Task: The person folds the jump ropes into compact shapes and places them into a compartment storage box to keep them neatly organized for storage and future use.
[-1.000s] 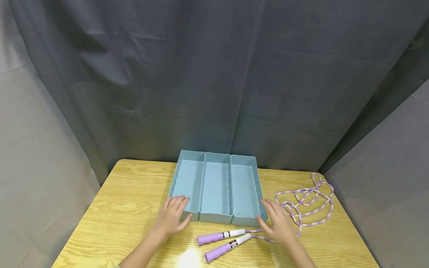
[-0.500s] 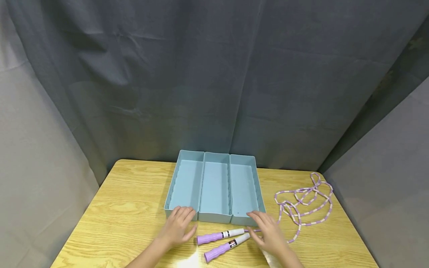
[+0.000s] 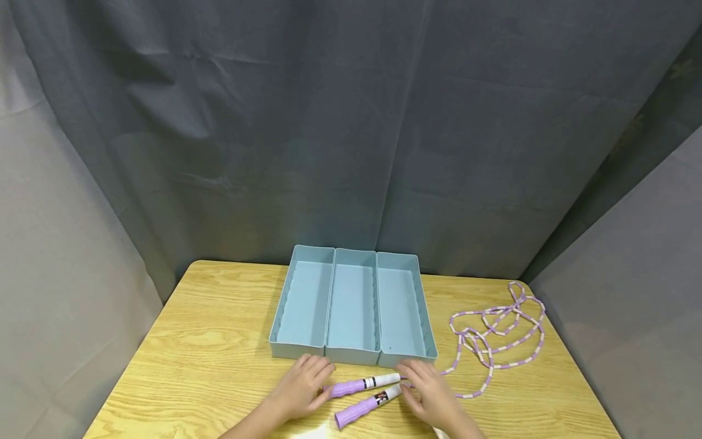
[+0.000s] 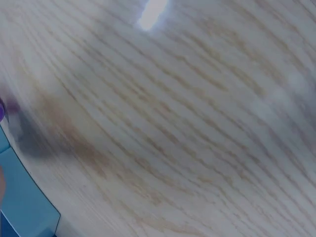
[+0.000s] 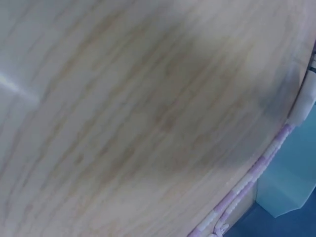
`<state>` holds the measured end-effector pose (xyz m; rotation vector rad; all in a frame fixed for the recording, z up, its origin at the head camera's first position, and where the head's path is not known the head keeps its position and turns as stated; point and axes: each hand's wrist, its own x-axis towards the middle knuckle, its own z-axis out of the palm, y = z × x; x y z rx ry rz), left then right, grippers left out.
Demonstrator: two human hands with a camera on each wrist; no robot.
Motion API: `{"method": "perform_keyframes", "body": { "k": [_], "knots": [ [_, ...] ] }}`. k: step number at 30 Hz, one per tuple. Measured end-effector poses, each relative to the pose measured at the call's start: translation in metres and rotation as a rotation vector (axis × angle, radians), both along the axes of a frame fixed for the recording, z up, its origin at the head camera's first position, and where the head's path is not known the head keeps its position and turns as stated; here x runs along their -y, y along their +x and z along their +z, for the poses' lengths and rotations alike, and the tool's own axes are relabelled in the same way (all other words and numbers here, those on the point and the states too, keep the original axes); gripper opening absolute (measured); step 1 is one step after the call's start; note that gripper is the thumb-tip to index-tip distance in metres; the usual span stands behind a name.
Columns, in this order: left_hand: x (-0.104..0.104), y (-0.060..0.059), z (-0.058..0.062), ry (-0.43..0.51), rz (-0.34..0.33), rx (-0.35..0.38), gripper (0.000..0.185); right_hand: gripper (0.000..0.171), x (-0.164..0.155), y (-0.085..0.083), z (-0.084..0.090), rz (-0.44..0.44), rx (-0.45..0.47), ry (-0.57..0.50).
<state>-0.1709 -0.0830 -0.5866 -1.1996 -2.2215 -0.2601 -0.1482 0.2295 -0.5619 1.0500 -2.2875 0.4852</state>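
You're reaching w/ both hands for the two purple jump-rope handles lying on the wooden table (image 3: 208, 341), just in front of the blue tray.

Your left hand (image 3: 303, 389) is coming onto the grip end of the upper handle (image 3: 362, 385); fingers are lying fairly straight and together over it, touching or nearly so, not yet wrapping it. Your right hand (image 3: 430, 390) is sitting at the white cap ends, fingers relaxed and slightly apart, covering where the beaded rope (image 3: 496, 332) joins the handles. Whether those fingertips are pinching anything, can't tell. The lower handle (image 3: 366, 407) is lying slanted between both hands, close beside the upper one.

Step in hand, as I'm judging it: getting hold of the handles, approx. the very start of the pick-up. Next move is prob. calling for closing your fingers round the grips and minding the rope, which is trailing right in loose loops and could be dragging or snagging on the tray corner.

Containers: the blue tray (image 3: 298, 350) is showing three long compartments side by side, all three holding nothing. Wrist views are blurred; they're giving only wood grain, a blue corner and a bit of rope.
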Motion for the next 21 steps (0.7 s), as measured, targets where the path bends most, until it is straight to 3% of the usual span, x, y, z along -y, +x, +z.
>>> {"method": "perform_keyframes", "body": {
  "k": [3, 7, 11, 21],
  "knots": [
    [-0.003, 0.002, -0.002, -0.025, -0.011, 0.004, 0.036, 0.033, 0.001, 0.001, -0.004, 0.007, 0.001, 0.006],
    [-0.006, 0.005, -0.003, -0.058, -0.008, 0.039, 0.036, 0.025, 0.003, 0.001, -0.008, 0.013, 0.016, 0.013],
    [-0.008, 0.006, -0.007, -0.084, 0.01, 0.069, 0.036, 0.037, 0.006, 0.003, -0.012, 0.013, 0.048, 0.033],
    [-0.013, 0.009, -0.015, -0.076, 0.01, 0.128, 0.031, 0.032, 0.009, 0.008, -0.021, -0.018, 0.121, 0.072]
  ]
}}
